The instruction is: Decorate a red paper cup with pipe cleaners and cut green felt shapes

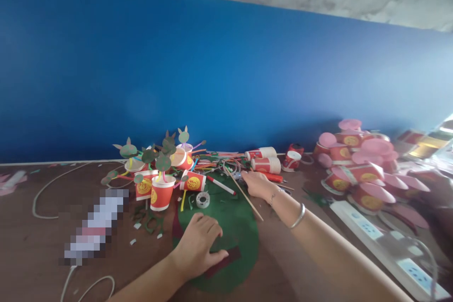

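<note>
My left hand (pixel 200 245) rests on a dark green round sheet (pixel 244 240). Its palm faces down, its fingers are loosely bent and the thumb stands apart, with nothing held. A dark reddish strip (pixel 231 257) shows beside the thumb. My right hand (pixel 256 185), with bracelets at the wrist, reaches to the back of the table, its fingers drawn together at a small clear bluish item (pixel 237 176) too blurred to name. A thin wooden stick (pixel 247 199) lies just left of that hand. Closer to the left hand are a tape roll (pixel 203 199) and a red-and-white marker (pixel 221 185).
Red paper cups with green paper animal heads (pixel 163 193) stand at left. Stacked cups (pixel 266 165) lie behind my right hand, near an orange-red tool (pixel 273 177). Cups with pink paper discs (pixel 368 174) and a power strip (pixel 385 250) are at right. A blue panel (pixel 212 71) borders the table.
</note>
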Available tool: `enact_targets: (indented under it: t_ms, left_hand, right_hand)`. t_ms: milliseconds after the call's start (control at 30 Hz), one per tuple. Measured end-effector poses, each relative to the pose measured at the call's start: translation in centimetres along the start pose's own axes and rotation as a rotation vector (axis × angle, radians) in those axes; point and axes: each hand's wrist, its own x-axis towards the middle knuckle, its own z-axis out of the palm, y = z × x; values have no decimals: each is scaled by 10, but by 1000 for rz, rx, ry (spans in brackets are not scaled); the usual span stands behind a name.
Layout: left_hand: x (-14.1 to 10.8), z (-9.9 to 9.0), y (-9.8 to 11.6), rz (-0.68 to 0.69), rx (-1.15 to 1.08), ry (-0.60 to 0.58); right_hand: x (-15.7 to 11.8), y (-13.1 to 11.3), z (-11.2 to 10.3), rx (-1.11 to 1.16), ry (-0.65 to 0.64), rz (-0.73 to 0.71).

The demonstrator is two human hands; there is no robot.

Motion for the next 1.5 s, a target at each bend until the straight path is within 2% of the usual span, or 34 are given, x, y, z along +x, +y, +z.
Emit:
enact_targets:
  t_ms: [133, 300, 400, 467, 533, 600, 733, 867, 933, 1067, 1267, 1500]
  left_hand:
    - [3, -4, 4, -30, 63, -77]
    - [20, -19, 26, -127, 231, -346]
    - [31, -19, 42, -141, 320, -465]
    - [36, -13, 50, -124, 339, -486]
    - [38, -4, 54, -146, 335, -485]
    - [37, 4, 55, -185, 326, -466]
    - [31, 12, 55, -190, 329, -419]
    - [26, 8, 57, -160, 336, -409]
    - [25, 7, 59, -161, 333, -402]
    - [23, 8, 59, -151, 354, -381]
    - [21, 7, 59, -142, 352, -373]
    - [21, 8, 60, -118, 378, -363]
  right_hand:
    - [-2, 3, -19, 18, -125, 9]
    - [-14, 24, -41, 135, -375, 14]
    - [-31, 44, -45, 222, -481, 10]
    - [-46, 54, -41, 360, -475, 43]
    - [-65, 57, -31, 577, -391, 93]
    - [-87, 54, -17, 821, -361, 95]
    - [-135, 39, 15, 1229, -565, -6]
    - [-164, 30, 40, 1385, -578, 84]
    - [-167, 27, 50, 1430, -597, 124]
    - [-156, 15, 63, 1483, -556, 109]
    - [-140, -7, 69, 1439, -474, 146]
    - [-146, -18, 74, 1438, -365, 210]
